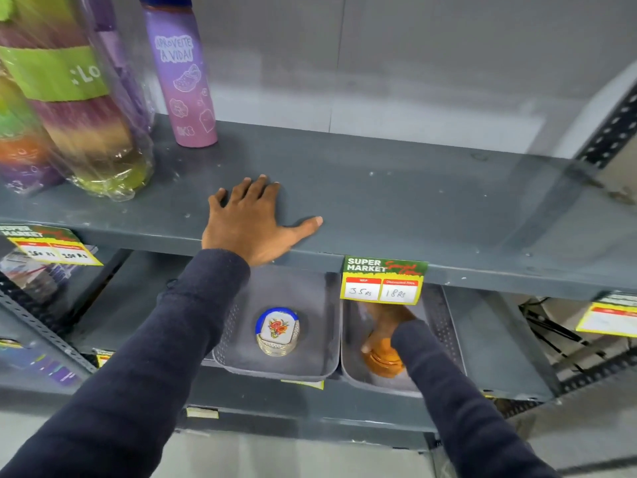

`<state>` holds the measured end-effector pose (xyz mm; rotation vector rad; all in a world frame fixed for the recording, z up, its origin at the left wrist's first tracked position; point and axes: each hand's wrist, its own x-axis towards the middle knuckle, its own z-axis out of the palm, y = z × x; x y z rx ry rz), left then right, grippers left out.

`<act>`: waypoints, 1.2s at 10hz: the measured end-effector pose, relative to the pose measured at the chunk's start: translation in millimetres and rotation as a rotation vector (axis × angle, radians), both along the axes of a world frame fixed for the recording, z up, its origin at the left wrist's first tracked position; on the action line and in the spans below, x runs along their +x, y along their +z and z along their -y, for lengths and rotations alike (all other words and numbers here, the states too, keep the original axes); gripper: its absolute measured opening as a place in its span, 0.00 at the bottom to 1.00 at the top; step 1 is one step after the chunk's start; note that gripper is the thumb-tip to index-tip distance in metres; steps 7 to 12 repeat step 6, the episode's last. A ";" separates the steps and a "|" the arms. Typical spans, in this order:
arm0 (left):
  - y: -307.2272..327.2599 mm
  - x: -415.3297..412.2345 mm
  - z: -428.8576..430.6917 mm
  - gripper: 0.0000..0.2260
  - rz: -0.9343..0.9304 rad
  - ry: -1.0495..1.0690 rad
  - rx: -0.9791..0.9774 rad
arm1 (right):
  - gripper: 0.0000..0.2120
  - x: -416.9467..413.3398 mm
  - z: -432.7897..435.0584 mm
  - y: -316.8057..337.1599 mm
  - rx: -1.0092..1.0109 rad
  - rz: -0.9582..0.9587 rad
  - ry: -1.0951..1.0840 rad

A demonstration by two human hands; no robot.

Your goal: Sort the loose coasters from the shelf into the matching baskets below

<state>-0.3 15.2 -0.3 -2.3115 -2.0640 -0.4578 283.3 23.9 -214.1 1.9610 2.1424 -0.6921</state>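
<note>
My left hand [251,220] lies flat on the grey upper shelf [396,188], fingers spread, holding nothing. On the shelf below stand two grey baskets. The left basket [310,369] holds a small stack of white floral coasters [278,331] with a blue rim. My right hand [382,327] reaches into the right basket [351,377] and rests on a stack of orange coasters [382,363]; its fingers curl over the top one. A price tag partly hides that hand. No loose coasters show on the upper shelf.
A purple bottle [182,70] and plastic-wrapped coloured bottles [69,105] stand at the upper shelf's left end. Yellow price tags [382,281] hang from the shelf edge. A perforated metal upright [610,132] rises at the right. Packaged goods [38,270] sit lower left.
</note>
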 end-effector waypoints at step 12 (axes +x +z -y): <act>6.3 2.2 10.3 0.44 0.010 -0.008 -0.045 | 0.57 14.0 62.1 1.7 -0.069 0.303 0.002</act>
